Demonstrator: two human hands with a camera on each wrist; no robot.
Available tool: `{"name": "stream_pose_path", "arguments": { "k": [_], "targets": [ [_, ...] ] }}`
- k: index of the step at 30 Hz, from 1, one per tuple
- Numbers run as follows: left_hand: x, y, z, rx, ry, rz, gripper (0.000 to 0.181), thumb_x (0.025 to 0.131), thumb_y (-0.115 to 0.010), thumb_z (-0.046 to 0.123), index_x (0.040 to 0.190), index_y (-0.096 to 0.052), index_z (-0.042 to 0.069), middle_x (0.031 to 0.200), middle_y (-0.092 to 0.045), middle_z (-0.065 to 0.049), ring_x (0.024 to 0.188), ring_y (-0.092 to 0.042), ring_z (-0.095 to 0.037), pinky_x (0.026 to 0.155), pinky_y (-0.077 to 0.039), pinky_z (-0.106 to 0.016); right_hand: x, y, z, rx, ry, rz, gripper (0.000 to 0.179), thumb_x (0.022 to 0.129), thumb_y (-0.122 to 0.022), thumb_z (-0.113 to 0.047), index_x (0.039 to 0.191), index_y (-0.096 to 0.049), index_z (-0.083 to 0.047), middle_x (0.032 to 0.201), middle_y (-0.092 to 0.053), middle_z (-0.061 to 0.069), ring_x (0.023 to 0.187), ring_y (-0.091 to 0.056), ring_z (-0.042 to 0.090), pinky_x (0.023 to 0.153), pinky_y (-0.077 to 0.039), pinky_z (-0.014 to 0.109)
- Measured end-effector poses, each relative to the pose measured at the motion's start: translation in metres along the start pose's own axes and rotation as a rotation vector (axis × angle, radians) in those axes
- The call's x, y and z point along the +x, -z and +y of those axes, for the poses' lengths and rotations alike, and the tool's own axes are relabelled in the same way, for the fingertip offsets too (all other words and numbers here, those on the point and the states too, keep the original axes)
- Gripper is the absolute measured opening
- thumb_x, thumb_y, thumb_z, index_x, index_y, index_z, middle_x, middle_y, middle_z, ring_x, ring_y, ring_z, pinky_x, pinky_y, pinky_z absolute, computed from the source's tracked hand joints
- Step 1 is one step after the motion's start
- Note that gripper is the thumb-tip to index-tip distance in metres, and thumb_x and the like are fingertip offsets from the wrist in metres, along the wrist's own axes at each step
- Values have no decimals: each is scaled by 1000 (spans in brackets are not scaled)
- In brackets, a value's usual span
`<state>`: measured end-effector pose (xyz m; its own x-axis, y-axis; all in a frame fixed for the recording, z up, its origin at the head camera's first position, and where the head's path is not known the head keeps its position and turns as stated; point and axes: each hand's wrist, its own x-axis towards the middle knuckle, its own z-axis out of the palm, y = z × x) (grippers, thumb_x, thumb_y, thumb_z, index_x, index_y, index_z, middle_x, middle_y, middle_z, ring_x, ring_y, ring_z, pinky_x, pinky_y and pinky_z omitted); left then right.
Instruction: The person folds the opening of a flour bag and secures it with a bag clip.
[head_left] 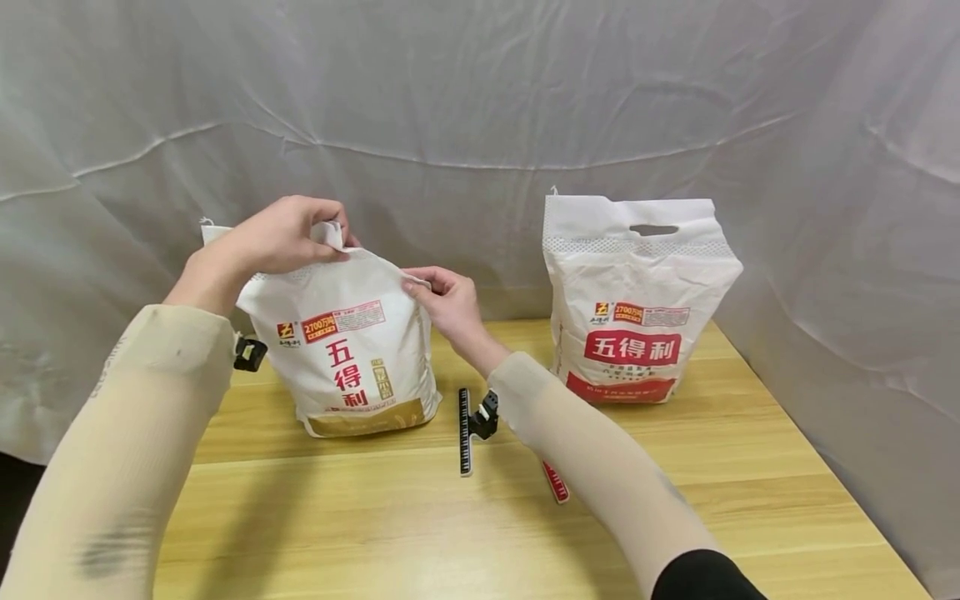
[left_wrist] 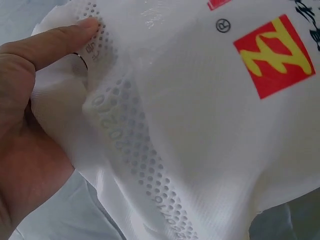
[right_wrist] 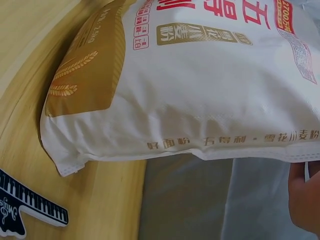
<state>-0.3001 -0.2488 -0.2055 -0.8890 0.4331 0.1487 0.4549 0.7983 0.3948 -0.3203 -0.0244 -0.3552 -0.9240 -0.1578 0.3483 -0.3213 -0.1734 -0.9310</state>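
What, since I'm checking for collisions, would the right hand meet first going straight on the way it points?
The gold-banded bag, whose upper edge the right hand pinches. Beyond that, the left hand seems roughly in line, though depth is unclear.

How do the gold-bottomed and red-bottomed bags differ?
The gold-bottomed bag is held by the left hand and right hand; the red-bottomed bag stands untouched. The gold-bottomed bag's large red lettering runs downward; the red-bottomed bag's large white lettering runs across. Both are white.
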Motion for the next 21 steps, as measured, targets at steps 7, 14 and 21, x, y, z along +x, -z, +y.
{"name": "stream_pose_path", "arguments": {
  "k": [7, 14, 21],
  "targets": [
    [-1, -6, -4, -18, -14, 44, 13, 92, -75, 2, 98, -69, 11, 111, -70, -13, 100, -57, -31, 81, -43, -41, -2, 3, 2, -17, 14, -34, 23, 96, -71, 1, 119, -76, 1, 118, -76, 14, 98, -73, 11, 84, -57, 26],
    [-4, -10, -8, -11, -86, 46, 31, 92, -67, -7, 108, -80, 16, 109, -75, -8, 90, -56, -24, 75, -43, -30, -6, 3, 6, -50, 58, -43, 22, 98, -68, 1, 117, -78, -2, 121, -75, 10, 114, -70, 16, 95, -56, 30],
    [-5, -10, -13, -18, -146, 55, 40, 86, -62, -16, 97, -84, 16, 108, -77, -3, 102, -67, -23, 79, -44, -21, -4, 6, 7, -93, 109, -108, 25, 101, -60, 3, 118, -77, -1, 123, -75, 9, 115, -69, 14, 95, -55, 31]
  ]
}}
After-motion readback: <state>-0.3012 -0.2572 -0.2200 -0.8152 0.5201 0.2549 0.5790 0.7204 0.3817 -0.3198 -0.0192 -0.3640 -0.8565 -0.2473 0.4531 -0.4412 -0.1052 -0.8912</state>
